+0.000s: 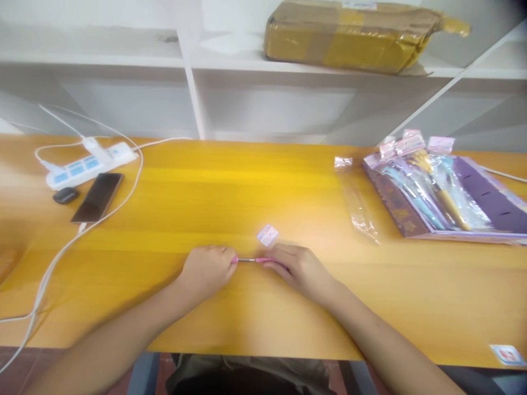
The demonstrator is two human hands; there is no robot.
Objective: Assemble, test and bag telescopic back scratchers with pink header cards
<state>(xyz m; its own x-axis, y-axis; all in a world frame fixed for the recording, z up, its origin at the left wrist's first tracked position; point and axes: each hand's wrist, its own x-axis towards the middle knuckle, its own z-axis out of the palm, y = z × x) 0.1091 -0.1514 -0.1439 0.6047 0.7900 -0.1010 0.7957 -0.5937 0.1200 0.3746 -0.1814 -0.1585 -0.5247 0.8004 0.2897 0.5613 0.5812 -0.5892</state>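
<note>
My left hand (209,269) is closed around one end of a slim pink pen (260,260), low over the wooden table. Fingers of my right hand (302,269) pinch the pen's other end. Between the two hands a thin metallic shaft shows, with pink at both sides of it; most of the pen is hidden in my fingers. Just beyond my right fingertips lies a small pink-and-white printed card (267,235). To the right, a flat clear plastic sleeve (356,203) rests on the tabletop.
An open purple box (486,186) at the right holds several plastic-wrapped pens (432,192). At the left are a power strip (93,164), a phone (97,197), a black earbud case (66,195) and white cables (53,263). A taped parcel (349,35) sits on the shelf.
</note>
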